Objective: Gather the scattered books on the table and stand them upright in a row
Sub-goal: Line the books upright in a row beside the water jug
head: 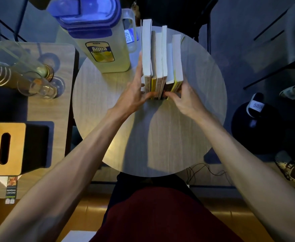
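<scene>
The books (pixel 161 63) stand on edge in one tight row in the upper middle of the frame, on the far part of the round table (pixel 143 137), spines toward me and page edges up. My left hand (pixel 134 95) lies flat against the outer book on the left side, fingers stretched along its cover; my right hand (pixel 183 96) cups the near corner of the yellow-spined book on the right side, thumb across the spine ends. So I am pressing the row between both palms rather than gripping any single book. I see no loose books left on the table, so I judge this the closing step: squaring up. Next I should ease off slowly, since nothing props the ends. The water jug (pixel 99 41) stands just left of the row.
</scene>
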